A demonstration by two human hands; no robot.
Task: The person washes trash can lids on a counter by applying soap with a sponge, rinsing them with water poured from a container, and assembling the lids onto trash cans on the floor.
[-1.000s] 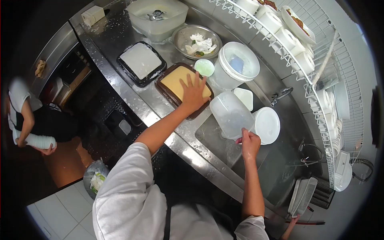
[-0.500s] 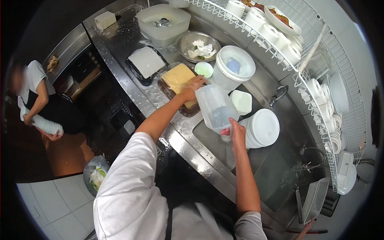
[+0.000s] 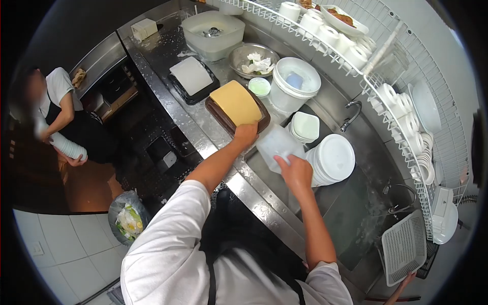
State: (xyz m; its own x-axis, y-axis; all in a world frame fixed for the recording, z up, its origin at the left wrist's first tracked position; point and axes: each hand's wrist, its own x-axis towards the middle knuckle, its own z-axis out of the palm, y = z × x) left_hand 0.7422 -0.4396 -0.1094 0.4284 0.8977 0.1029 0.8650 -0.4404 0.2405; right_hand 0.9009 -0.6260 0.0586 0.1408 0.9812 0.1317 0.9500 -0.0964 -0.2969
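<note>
My right hand (image 3: 296, 172) grips the edge of a translucent plastic container (image 3: 278, 145), tilted over the sink beside a stack of white tubs. My left hand (image 3: 246, 133) is at the near corner of a brown tray (image 3: 219, 113), close to the container; its fingers are mostly hidden, so I cannot tell whether it holds anything. A flat yellow rectangular piece (image 3: 235, 100) lies on the brown tray. Behind it, a similar white piece (image 3: 190, 75) rests on a black tray (image 3: 207, 91). A small tub with pale green contents (image 3: 260, 87) stands near the yellow piece.
A white bucket (image 3: 277, 96), steel bowl (image 3: 237, 65) and large water tub (image 3: 223, 43) stand along the back. Stacked white lids (image 3: 338, 157) sit by the taps. A wire rack (image 3: 373, 84) hangs right. At left, a person (image 3: 61, 109) holds stacked bowls (image 3: 71, 146).
My left hand has drawn back from beside the small green tub to the brown tray's near corner. The container has tipped and lowered in my right hand. A grey basket at lower right has turned.
</note>
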